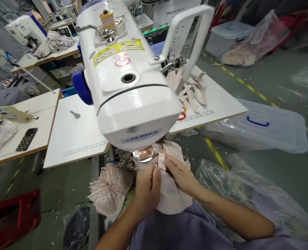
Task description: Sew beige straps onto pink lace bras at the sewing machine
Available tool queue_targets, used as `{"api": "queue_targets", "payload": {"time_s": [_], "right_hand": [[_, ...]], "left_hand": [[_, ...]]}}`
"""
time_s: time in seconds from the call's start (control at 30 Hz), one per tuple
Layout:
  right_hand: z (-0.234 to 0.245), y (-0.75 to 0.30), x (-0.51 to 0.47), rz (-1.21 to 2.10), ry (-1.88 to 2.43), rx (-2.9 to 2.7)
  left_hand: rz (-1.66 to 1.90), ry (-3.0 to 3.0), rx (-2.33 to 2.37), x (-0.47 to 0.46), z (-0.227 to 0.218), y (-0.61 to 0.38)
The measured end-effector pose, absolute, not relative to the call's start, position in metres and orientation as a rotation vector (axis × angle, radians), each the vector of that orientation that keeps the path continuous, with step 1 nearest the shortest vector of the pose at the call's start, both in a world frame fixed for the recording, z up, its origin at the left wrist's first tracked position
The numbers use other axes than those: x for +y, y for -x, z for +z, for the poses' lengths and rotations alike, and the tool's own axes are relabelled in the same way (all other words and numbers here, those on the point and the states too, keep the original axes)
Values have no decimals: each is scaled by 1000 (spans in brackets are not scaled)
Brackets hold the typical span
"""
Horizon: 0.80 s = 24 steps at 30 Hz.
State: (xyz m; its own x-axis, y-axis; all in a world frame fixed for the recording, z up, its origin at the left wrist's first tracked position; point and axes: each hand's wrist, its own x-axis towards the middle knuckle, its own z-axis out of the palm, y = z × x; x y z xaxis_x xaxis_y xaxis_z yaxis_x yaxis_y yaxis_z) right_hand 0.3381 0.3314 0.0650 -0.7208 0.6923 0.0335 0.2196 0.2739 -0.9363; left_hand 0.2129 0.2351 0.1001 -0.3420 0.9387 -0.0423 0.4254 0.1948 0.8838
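Note:
A pale pink lace bra [175, 198] hangs in front of the sewing machine [138, 114], its upper part reaching under the machine head. My left hand [147, 185] is closed on the bra's near left edge, thumb pressed against the curled fingers. With thumb and fingertips, my right hand [181, 173] pinches a short pink strap [161, 162] on the bra. Just beyond both hands is the machine's round metal plate [145, 159]. The needle area is hidden by the machine head. A pile of pink lace bras [111, 191] lies left of my left hand.
Cut pink straps [194, 90] and red-handled scissors [181, 115] lie on the white table [221, 111] to the right. A lidded plastic box [263, 128] stands beside it. A red stool [13, 218] is at lower left, and clear plastic bags [248, 191] lie at right.

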Motion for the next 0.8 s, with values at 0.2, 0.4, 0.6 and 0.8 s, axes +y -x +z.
{"api": "queue_targets", "payload": {"time_s": [0.2,0.4,0.6,0.8], "right_hand": [[101,-317,366,1597,887,-1848],[101,-293,404,1422,861,-2035],[94,-276,422,1375,706,-2104],[94,-270,427,1314,708,-2144]], "left_hand": [[1159,-1236,2110,238,108,-206],[1021,-1827,2349,237,98,-186],[824,-1917,2488,246,100,-177],[790,-1941,2505,248,105,-172]]}}
